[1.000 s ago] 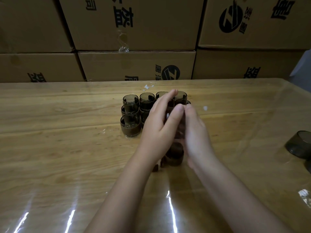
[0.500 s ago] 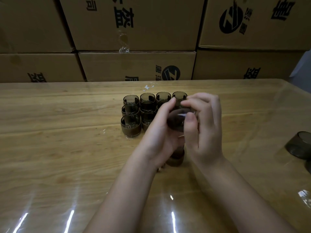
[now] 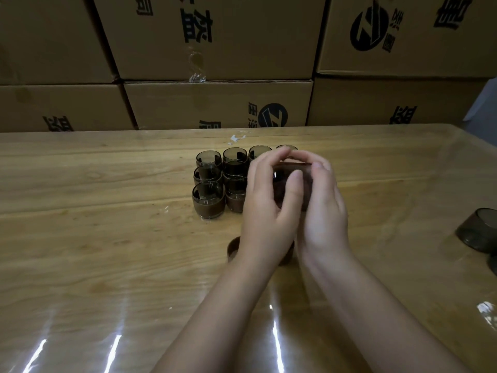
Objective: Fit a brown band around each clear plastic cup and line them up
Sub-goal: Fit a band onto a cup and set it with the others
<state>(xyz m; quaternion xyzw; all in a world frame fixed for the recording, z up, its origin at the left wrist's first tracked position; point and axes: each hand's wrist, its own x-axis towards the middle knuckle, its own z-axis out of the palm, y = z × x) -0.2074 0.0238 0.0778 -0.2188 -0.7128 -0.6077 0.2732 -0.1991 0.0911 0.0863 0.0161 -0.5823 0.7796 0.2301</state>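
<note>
Left hand (image 3: 265, 208) and right hand (image 3: 324, 211) both grip a smoky clear plastic cup (image 3: 279, 184) above the glossy wooden table (image 3: 107, 251), beside the lined-up banded cups (image 3: 208, 200); best to work its brown band (image 3: 294, 165) on evenly, squeezing lightly.

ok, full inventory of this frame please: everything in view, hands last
banded cups: at least eight visible, clear with brown bands, in rows mid-table, some hidden behind the hands
held cup: one, dark clear, between both hands above the table
loose band: at least one, brown, on the table beside the left wrist
bare cups: two, smoky clear, right table edge, the nearer one cut off
paper scraps: a few, white, behind the rows
boxes: several, brown cardboard, stacked behind the table
table: one, light wood, glossy
left hand: grips held cup
right hand: grips held cup
</note>
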